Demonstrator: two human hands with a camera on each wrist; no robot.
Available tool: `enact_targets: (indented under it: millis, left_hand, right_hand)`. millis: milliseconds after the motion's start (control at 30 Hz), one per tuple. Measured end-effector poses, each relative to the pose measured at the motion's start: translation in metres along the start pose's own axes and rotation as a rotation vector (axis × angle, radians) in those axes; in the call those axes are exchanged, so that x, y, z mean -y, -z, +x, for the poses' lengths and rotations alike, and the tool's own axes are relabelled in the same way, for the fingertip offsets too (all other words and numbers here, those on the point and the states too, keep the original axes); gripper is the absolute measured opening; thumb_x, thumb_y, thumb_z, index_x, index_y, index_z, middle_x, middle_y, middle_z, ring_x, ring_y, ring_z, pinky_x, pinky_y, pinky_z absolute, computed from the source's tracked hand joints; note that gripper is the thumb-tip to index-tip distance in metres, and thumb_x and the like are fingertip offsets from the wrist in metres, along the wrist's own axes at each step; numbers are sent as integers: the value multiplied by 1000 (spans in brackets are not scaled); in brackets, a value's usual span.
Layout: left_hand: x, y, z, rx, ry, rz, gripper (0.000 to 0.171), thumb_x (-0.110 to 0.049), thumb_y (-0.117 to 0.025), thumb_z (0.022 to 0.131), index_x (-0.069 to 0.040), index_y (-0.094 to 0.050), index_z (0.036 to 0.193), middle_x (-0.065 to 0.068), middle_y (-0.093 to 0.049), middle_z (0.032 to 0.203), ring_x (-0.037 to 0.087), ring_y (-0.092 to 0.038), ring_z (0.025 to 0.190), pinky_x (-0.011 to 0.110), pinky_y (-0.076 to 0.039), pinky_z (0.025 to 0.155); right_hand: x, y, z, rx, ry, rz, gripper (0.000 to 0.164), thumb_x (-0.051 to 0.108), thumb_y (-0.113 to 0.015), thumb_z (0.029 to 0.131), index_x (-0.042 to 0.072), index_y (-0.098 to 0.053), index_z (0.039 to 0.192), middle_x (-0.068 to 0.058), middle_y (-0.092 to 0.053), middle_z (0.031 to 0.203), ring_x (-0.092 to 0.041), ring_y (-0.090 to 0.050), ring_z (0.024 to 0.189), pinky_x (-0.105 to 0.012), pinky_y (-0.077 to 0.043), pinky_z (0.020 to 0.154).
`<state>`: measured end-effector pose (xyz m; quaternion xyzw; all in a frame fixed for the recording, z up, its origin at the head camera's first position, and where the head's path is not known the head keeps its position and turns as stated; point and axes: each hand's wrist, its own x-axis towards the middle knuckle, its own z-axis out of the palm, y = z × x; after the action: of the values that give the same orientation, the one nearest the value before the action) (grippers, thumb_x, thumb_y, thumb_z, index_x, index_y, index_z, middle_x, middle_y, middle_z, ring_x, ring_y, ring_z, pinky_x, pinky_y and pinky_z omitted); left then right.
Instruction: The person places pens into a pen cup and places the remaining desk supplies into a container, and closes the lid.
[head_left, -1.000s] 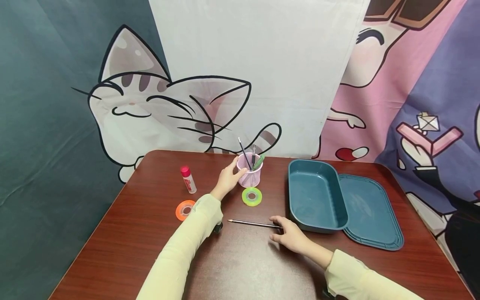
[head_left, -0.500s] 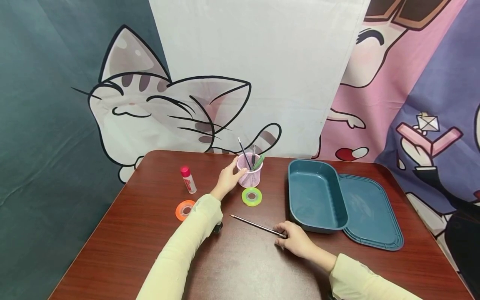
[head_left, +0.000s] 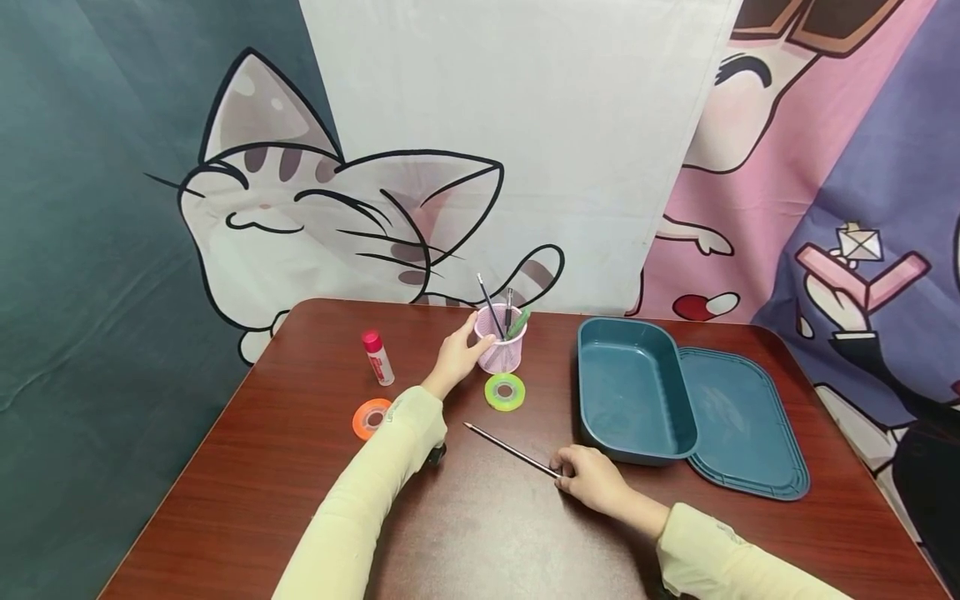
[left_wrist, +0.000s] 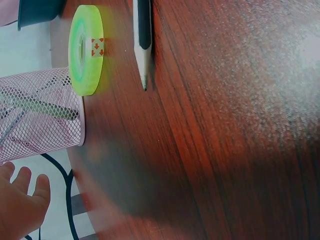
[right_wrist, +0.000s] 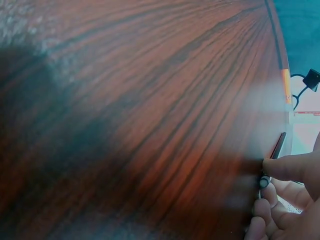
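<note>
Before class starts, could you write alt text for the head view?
A person's right hand pinches a pencil while the left hand holds a pink mesh cup. On the brown table are green tape, orange tape, a glue stick and a blue-green box beside a lid.

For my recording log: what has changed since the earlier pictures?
The right hand now pinches the pencil near its blunt end, which has swung nearer the camera while the tip moved away. The left hand stays at the pink cup; container, lid, green tape, orange tape and glue stick stay put.
</note>
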<state>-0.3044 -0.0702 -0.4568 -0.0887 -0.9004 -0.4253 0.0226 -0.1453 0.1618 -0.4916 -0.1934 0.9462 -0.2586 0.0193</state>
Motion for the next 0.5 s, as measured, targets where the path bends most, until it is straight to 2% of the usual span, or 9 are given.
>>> enact_targets:
  millis: [267,500]
  left_hand:
    - [1,0,1,2,2,-5,64,-38,-52,87,-10,-28,139,9,-38,138,26,-37,126,40,-29,104]
    - [1,0,0,3,-5,-5,64,-38,-52,87,-11,-28,139,9,-37,138,25,-37,126,40,-30,103]
  right_hand:
    - [-1,-3,2,-31,74,5,9,6,-61,60,12,-58,66,9,-47,57,1,-40,54,-16,-34,50]
    - [4,2,-1,-85,97,44,11,5,-58,60,14,-53,61,8,-43,58,2,-36,53,-14,-31,49]
